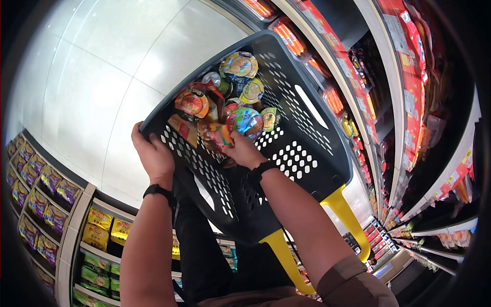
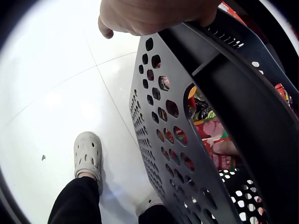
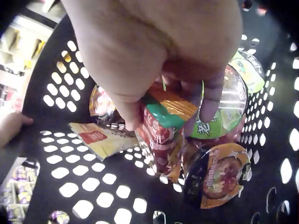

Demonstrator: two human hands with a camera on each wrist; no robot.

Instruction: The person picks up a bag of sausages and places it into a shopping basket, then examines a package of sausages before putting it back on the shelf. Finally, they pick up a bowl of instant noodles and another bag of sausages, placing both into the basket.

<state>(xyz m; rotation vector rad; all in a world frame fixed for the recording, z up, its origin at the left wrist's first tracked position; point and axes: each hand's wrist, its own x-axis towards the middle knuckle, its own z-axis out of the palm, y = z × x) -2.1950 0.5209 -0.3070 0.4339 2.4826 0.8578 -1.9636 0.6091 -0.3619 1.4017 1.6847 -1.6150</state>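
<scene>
at left, the left hand (image 1: 153, 158) holds the rim of the black basket (image 1: 286, 66); the left wrist view cuts this hand. beyond this rim is open floor (image 1: 97, 87). inside, a flat yellow packet (image 1: 185, 130) lies between the hands. the right hand (image 1: 245, 151) pinches the red packet (image 1: 215, 135), partly hidden by its fingers, near the blue-green cup (image 1: 244, 123).

Basket (image 1: 296, 77) at center, cups (image 1: 239, 66) grouped in its far half. Flat packet (image 1: 184, 130) also inside — near left wall, before the cups. Handle (image 1: 284, 261) at basket's near end. Floor (image 1: 92, 102) left and beyond. Shelves (image 1: 410, 97) along right — bags (image 1: 97, 233) on racks (image 1: 71, 235) lower left.
</scene>
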